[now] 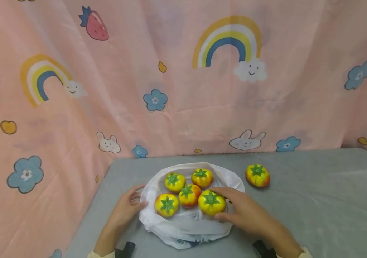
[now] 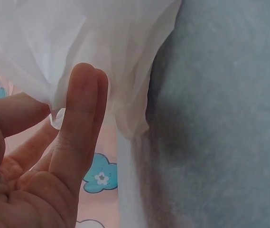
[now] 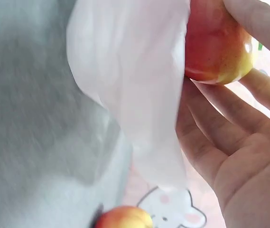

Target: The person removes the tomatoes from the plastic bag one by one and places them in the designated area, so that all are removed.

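On the grey cloth-covered worktop [image 1: 318, 204], an open white thin-plastic bag [image 1: 159, 227], edge spread into a rough ring, holds five glossy fruits, round, yellow blushed with red, each capped by a green star-shaped leaf.

Right hand [image 1: 246, 209]: grip closed on the near-right fruit [image 1: 211, 207], thumb on the near side, index finger over the far side. Held fruit lies within the bag's ring; whether it bears on the plastic beneath, cannot tell. Right wrist view: its red flank sits between thumb and fingers, bag film hanging alongside.

Left hand [image 1: 126, 206]: grip pinching the bag's left edge, film between thumb and fingers in the left wrist view.

Remaining bag contents: far-left fruit [image 1: 175, 183], far-right fruit [image 1: 202, 178], near-left fruit [image 1: 166, 206], and a redder middle fruit [image 1: 189, 197] just beside the held one.

Sixth fruit [image 1: 257, 175], same kind, lies on the worktop right of the bag, apart from it.

Behind: pink curtain [image 1: 183, 125] printed with rainbows, blue flowers and white rabbits. Cream sleeves [image 1: 304, 253] at both wrists.
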`<action>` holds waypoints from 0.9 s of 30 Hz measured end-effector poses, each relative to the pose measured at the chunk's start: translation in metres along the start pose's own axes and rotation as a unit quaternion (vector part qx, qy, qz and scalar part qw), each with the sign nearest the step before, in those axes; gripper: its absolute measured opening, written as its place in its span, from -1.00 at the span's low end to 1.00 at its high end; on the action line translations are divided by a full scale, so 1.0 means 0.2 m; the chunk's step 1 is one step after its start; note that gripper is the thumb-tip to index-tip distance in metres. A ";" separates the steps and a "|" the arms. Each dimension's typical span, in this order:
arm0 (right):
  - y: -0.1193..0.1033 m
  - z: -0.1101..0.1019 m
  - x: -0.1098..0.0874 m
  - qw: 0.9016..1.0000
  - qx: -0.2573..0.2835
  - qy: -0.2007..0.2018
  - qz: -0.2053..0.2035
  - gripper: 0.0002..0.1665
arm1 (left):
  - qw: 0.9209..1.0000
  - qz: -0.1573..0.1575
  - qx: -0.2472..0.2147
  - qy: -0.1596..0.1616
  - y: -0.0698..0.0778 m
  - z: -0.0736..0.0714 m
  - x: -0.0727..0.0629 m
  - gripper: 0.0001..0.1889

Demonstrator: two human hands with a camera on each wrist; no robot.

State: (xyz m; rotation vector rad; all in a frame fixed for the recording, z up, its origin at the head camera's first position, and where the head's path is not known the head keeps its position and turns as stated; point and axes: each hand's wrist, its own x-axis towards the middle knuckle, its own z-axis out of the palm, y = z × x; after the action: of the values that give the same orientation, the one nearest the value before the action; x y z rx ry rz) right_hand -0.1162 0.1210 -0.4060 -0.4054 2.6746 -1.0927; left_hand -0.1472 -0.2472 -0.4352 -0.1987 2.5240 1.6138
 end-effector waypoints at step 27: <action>0.26 -0.32 -0.05 0.990 -0.086 0.090 -0.066 -0.13 | 0.999 -0.002 -0.044 0.004 0.01 -0.01 -0.01 -0.41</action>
State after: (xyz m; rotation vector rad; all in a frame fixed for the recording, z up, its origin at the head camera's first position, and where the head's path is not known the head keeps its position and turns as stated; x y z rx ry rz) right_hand -0.1363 0.2013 -0.3966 -0.5442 2.9512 -0.9797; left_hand -0.1464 -0.2491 -0.4329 -0.2191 2.4602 1.7267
